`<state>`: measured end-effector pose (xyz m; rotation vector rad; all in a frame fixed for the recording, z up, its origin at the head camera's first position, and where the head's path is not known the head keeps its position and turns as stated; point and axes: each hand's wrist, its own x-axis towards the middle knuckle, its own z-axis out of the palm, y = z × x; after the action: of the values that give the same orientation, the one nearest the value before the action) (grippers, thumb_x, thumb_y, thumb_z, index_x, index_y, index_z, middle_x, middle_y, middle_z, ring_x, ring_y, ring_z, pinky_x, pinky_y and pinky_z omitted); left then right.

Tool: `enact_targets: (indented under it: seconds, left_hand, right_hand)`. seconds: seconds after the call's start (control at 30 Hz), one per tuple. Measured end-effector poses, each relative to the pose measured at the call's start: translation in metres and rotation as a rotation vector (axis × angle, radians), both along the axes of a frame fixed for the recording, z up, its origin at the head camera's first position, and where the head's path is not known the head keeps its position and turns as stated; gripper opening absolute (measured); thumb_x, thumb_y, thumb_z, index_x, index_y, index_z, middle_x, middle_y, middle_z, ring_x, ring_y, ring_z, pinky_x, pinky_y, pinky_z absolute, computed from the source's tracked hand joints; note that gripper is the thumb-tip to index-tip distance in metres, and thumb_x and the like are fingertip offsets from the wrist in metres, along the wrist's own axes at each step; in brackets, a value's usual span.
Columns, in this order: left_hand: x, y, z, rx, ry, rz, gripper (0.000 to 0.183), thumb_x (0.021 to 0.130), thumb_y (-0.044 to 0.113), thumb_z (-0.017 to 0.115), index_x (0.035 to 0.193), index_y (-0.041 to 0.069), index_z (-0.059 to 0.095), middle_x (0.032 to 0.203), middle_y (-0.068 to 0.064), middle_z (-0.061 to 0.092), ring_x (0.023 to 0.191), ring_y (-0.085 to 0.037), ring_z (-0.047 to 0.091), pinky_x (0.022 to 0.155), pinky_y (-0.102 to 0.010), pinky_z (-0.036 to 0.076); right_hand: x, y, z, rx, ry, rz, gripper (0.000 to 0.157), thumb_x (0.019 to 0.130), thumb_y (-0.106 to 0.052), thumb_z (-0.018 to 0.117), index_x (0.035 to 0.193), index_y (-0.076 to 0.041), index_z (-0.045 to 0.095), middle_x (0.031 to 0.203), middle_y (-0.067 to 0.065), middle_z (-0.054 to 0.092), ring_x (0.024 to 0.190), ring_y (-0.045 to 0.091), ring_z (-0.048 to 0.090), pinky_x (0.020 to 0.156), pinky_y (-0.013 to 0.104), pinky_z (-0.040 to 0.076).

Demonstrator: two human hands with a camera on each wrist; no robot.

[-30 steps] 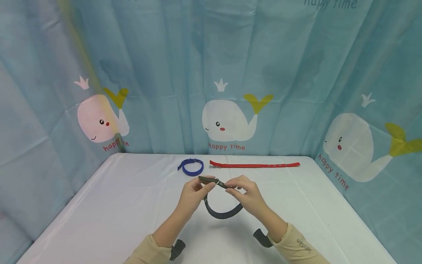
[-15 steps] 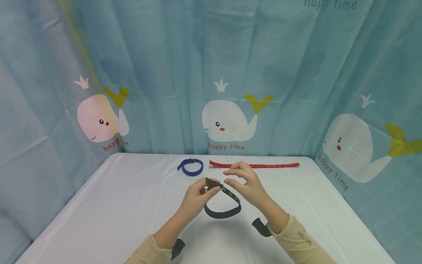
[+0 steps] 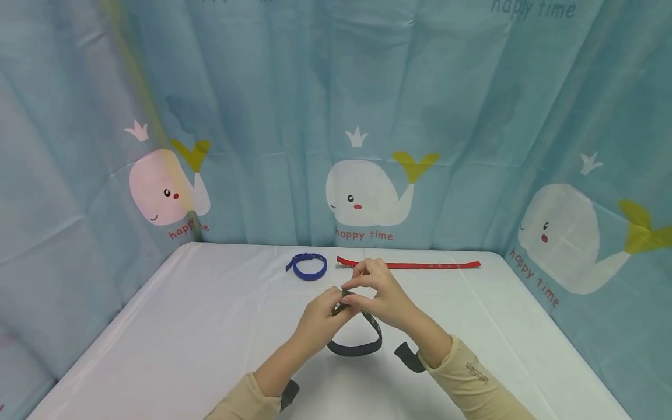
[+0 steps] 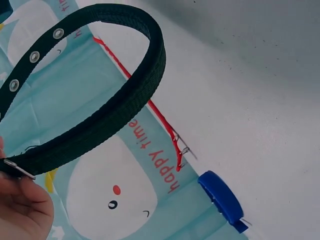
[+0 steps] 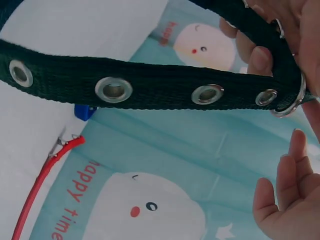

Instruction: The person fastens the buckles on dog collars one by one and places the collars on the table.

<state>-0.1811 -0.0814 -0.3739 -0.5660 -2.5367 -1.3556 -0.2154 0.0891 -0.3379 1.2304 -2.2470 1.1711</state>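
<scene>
A dark green pet collar, bent into a loop, hangs above the white table. My left hand grips it near the metal buckle, as the left wrist view shows. My right hand pinches the strap's end between thumb and index finger, right beside the left hand. Metal eyelets run along the strap in the right wrist view, and the strap passes through a metal ring by the left fingers. In the head view the hands hide the buckle.
At the table's far side lie a blue collar, looped, and a red collar, stretched out straight. A blue curtain with whale prints stands behind. Black pieces hang at both wrists.
My right hand has let go of the strap's right side, lifted, then come left to pinch the strap's end. The left hand has kept its grip and shifted slightly right.
</scene>
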Motion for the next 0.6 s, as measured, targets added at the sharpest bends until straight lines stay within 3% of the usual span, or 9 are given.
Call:
enact_targets:
  seconds: [0.27,0.6]
  left_hand:
    - [-0.002,0.003,-0.002,-0.002,-0.009,-0.002,0.016,0.089,0.025,0.071,0.089,0.009,0.068,0.073,0.007,0.048,0.066,-0.008,0.043,0.055,-0.022,0.038]
    - [-0.003,0.008,-0.002,-0.016,-0.040,0.001,0.020,0.088,0.027,0.072,0.096,0.009,0.068,0.085,0.003,0.062,0.076,-0.013,0.053,0.063,-0.026,0.046]
  right_hand:
    - [-0.002,0.000,0.000,-0.058,-0.132,0.016,0.011,0.084,-0.005,0.073,0.095,-0.006,0.072,0.097,0.002,0.057,0.095,0.016,0.046,0.075,0.033,0.041]
    - [0.000,-0.004,0.009,-0.114,-0.177,0.043,0.011,0.087,-0.003,0.069,0.098,-0.005,0.070,0.093,0.003,0.063,0.079,0.018,0.050,0.069,0.028,0.042]
